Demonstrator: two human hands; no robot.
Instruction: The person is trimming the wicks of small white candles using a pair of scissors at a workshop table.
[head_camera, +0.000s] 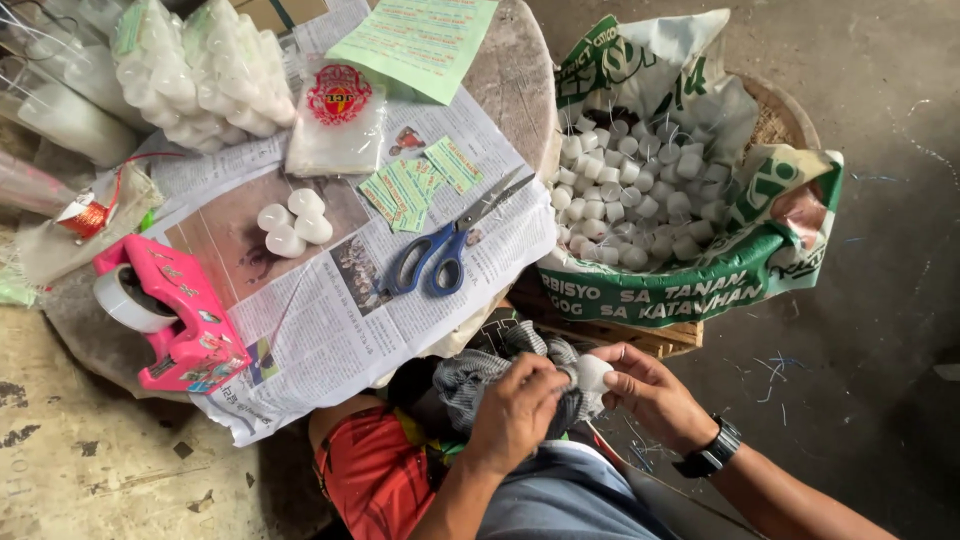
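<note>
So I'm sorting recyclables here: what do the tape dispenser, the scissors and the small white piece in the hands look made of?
Tape dispenser: glossy pink plastic, probably. Scissors: shiny metal blades, blue plastic-looking handles. White piece, held by left hand and right hand: matte, waxy-looking, possibly a candle.

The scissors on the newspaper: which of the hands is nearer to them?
Left. The left hand is just below the scissors, holding a grey cloth. The right hand is farther off to the side, gripping a white candle.
</note>
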